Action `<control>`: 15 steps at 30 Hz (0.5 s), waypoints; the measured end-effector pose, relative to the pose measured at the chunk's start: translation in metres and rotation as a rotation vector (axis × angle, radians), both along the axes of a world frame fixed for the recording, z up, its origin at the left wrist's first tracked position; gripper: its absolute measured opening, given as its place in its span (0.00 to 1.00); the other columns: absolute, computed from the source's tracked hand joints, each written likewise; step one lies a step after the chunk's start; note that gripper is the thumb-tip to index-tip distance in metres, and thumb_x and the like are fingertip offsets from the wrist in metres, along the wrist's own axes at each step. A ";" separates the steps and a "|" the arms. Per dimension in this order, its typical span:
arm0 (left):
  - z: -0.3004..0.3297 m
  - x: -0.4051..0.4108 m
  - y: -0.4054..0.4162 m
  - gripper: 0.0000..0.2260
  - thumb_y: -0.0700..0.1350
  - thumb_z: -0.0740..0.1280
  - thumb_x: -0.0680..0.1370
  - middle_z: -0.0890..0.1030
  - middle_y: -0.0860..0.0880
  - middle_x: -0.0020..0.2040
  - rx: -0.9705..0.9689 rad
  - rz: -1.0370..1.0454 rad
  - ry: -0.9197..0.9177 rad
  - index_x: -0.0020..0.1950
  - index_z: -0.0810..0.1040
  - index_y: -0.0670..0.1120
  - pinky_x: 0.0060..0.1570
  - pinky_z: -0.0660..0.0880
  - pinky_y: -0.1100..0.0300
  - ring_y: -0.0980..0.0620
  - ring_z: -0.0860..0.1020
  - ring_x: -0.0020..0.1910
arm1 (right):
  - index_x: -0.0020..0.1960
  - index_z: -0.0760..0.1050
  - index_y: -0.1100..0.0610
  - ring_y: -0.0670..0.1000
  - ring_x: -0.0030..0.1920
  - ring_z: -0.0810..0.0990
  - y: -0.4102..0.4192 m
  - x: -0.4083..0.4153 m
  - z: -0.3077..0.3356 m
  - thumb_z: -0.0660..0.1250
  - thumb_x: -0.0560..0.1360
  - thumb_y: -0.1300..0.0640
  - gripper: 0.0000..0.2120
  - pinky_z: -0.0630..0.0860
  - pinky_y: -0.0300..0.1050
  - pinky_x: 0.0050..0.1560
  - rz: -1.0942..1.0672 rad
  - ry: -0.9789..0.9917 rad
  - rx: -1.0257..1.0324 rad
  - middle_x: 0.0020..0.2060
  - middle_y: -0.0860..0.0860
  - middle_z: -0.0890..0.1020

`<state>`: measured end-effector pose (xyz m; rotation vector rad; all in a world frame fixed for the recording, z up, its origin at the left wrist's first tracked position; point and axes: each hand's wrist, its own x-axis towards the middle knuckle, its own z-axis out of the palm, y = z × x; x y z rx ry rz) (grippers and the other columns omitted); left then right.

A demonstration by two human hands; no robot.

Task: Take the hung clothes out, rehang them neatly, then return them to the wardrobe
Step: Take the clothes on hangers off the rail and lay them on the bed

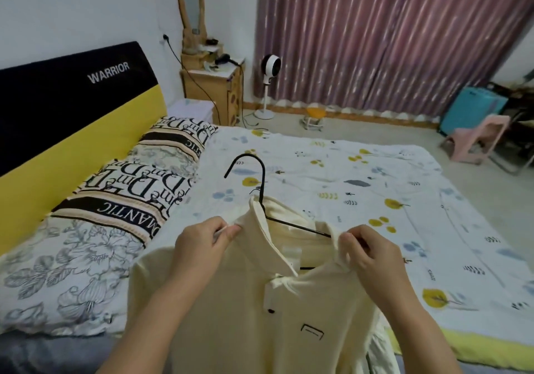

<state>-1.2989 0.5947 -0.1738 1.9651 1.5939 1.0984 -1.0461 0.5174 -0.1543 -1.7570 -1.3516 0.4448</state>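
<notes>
Two hands hold one cream polo shirt [248,310] up in front of the camera, above the near edge of the bed [375,188]. Left hand [199,246]: thumb and fingers pinch the left side of the collar, so this grip is narrow and closed on fabric. Right hand [370,255]: fingers curl over the right shoulder of the shirt, pinching the cloth where the hanger arm passes beneath; whether the wire itself is caught in this grip cannot be told. One black wire hanger [261,188] sits inside the neck opening, its hook rising above the collar and curving to the left, its right arm running down toward the right hand. The shirt hangs between the two grips, front facing the camera, with one dark button on the placket and one small black outlined emblem on the chest. Behind the shirt, the bed carries one white sheet with a yellow and blue leaf print and two pillows [121,194] at the left, against one black and yellow headboard [72,107] lettered WARRIOR. Farther off stand one wooden dresser [213,90] with an oval mirror, one white fan [270,67], one pink curtain [390,35], one blue suitcase [474,110] and one pink stool [474,139].
</notes>
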 end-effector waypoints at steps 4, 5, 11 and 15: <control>-0.016 0.010 0.055 0.17 0.51 0.67 0.75 0.64 0.52 0.23 -0.057 -0.028 0.007 0.30 0.67 0.47 0.29 0.61 0.60 0.51 0.65 0.27 | 0.34 0.73 0.50 0.41 0.28 0.70 0.047 0.008 -0.011 0.63 0.72 0.59 0.09 0.65 0.33 0.26 0.015 0.011 -0.128 0.29 0.50 0.74; -0.021 0.013 0.067 0.17 0.51 0.67 0.75 0.64 0.52 0.23 -0.070 -0.030 0.007 0.30 0.66 0.46 0.29 0.61 0.59 0.50 0.65 0.27 | 0.36 0.73 0.49 0.40 0.29 0.70 0.059 0.011 -0.014 0.64 0.72 0.58 0.08 0.64 0.33 0.27 0.033 -0.011 -0.169 0.29 0.48 0.74; -0.051 0.033 0.134 0.18 0.51 0.67 0.75 0.67 0.52 0.24 -0.149 -0.002 0.029 0.29 0.65 0.50 0.29 0.60 0.59 0.47 0.68 0.30 | 0.38 0.70 0.53 0.46 0.32 0.70 0.139 0.032 -0.051 0.65 0.75 0.54 0.09 0.61 0.42 0.33 0.060 -0.200 -0.250 0.29 0.46 0.72; -0.082 0.053 0.171 0.08 0.51 0.66 0.76 0.82 0.48 0.38 -0.112 0.099 0.127 0.44 0.79 0.47 0.42 0.66 0.61 0.45 0.78 0.44 | 0.34 0.63 0.51 0.52 0.37 0.72 0.198 0.048 -0.094 0.62 0.77 0.53 0.14 0.62 0.46 0.36 -0.002 -0.189 -0.316 0.30 0.46 0.72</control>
